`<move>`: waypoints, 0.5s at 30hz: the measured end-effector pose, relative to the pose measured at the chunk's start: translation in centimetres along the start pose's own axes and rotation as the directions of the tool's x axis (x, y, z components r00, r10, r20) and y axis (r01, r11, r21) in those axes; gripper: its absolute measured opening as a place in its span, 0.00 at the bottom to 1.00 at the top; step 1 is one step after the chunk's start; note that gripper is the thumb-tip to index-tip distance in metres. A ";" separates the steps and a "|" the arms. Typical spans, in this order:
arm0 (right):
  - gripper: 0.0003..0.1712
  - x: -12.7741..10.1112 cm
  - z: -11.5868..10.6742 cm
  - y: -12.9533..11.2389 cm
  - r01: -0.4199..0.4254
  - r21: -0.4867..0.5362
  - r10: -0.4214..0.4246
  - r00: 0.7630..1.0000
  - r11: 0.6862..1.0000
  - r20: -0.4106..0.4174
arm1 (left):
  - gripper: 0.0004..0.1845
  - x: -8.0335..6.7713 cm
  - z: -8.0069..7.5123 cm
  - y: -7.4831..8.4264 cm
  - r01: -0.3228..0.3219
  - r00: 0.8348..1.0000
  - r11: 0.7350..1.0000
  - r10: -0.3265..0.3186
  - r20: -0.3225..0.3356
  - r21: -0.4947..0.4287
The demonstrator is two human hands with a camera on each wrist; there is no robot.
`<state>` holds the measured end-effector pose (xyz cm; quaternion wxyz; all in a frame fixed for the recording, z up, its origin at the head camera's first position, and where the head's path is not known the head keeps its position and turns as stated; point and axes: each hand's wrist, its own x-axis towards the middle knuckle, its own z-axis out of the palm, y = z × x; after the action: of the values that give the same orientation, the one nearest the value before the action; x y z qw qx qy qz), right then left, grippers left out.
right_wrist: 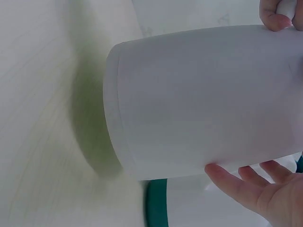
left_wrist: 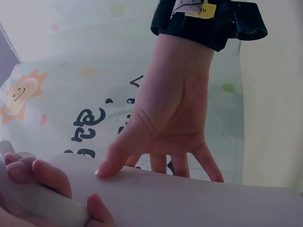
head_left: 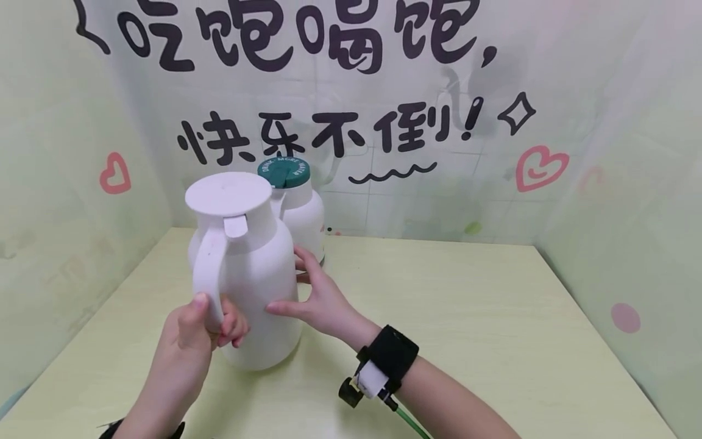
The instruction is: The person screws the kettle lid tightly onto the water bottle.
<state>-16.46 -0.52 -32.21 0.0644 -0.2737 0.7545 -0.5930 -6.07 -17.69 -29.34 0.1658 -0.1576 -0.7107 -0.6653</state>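
Observation:
A white thermos jug [head_left: 258,286] with a flat round lid [head_left: 228,192] stands upright at the left of the table. My left hand [head_left: 194,332] grips its handle [head_left: 209,268], thumb on the handle's outside and fingers curled through it. With spread fingers, my right hand [head_left: 323,299] rests against the jug's right side; the thumb touches the front and the other fingers go partly out of sight behind. In the right wrist view a shadow lies beside the jug's base [right_wrist: 113,109]; I cannot tell whether the base touches the table.
Close behind the jug stands a second white jug [head_left: 304,219] with a green lid [head_left: 284,172], partly hidden. The pale wooden table [head_left: 466,317] extends to the right. Printed fabric walls [head_left: 439,201] enclose it at the back and sides.

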 end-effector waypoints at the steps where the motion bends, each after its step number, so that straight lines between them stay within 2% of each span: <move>1: 0.51 0.0 0.1 0.1 0.000 0.001 0.000 1.000 1.000 0.001 | 0.27 0.0 -0.1 -0.1 -0.003 1.000 1.000 0.003 0.003 -0.006; 15: 0.52 0.8 1.2 1.3 -0.005 0.010 0.005 1.000 1.000 -0.003 | 0.28 0.4 -1.0 -1.3 0.003 1.000 1.000 -0.003 0.003 -0.013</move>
<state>-17.05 -1.72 -33.60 0.0663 -0.2708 0.7522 -0.5970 -6.94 -18.81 -30.30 0.1628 -0.1589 -0.7069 -0.6697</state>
